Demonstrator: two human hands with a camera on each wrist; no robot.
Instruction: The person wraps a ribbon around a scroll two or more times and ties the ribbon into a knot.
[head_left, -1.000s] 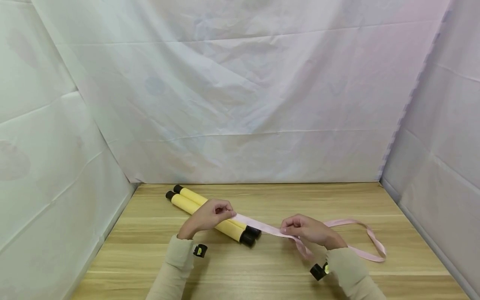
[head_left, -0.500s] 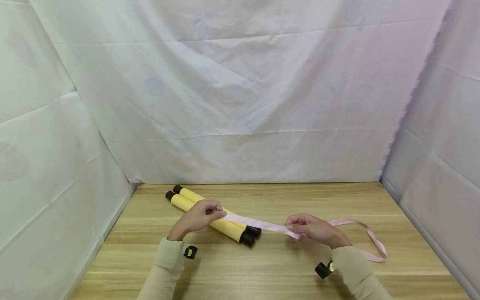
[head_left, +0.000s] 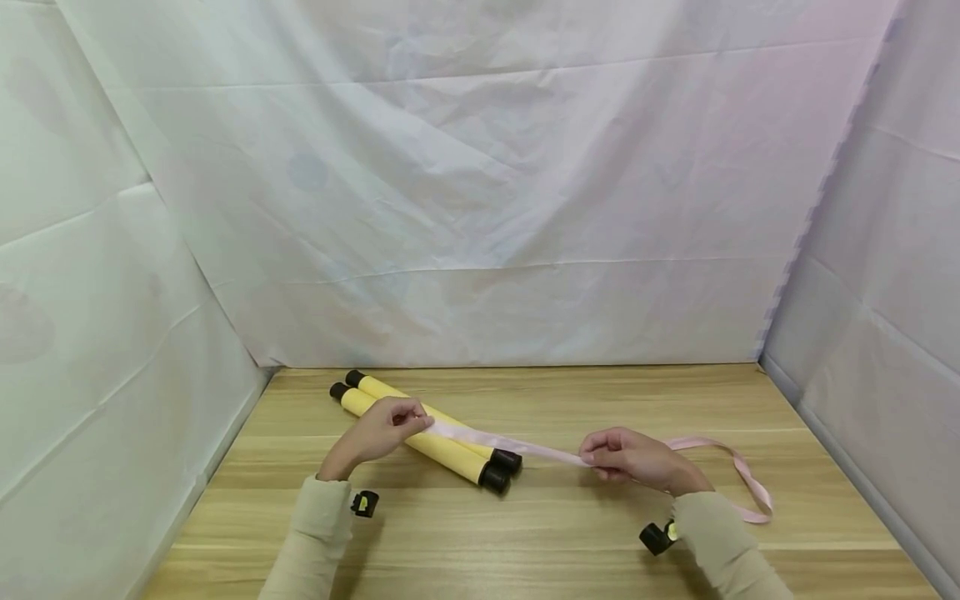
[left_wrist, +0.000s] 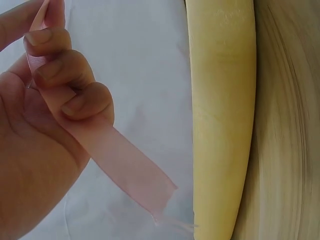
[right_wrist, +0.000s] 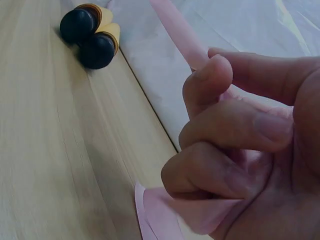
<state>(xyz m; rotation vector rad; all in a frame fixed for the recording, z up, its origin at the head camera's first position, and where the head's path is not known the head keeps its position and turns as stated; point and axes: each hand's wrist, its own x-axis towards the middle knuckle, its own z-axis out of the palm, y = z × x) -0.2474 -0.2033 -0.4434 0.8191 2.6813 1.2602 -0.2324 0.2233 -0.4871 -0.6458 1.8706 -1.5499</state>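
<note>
A pink ribbon (head_left: 498,442) is stretched between my two hands, slanting over two yellow rolls with black end caps. My left hand (head_left: 377,432) pinches it between thumb and forefinger, above the front roll (head_left: 448,457). In the left wrist view the ribbon's frayed cut end (left_wrist: 157,197) sticks out below my curled fingers (left_wrist: 90,100). My right hand (head_left: 633,460) pinches the ribbon farther along, to the right of the rolls. From there the ribbon runs through the palm, and slack ribbon (right_wrist: 157,215) shows below the fingers in the right wrist view.
Behind my right hand, a loose curve of ribbon (head_left: 738,471) lies on the wooden table (head_left: 525,550). The back roll (head_left: 378,388) lies against the front one. Pale cloth (head_left: 480,183) hangs along the back and both sides of the table.
My left hand has moved left and my right hand slightly right, so the stretch of ribbon between them is longer. The ribbon hanging below my right hand has gone from the head view.
</note>
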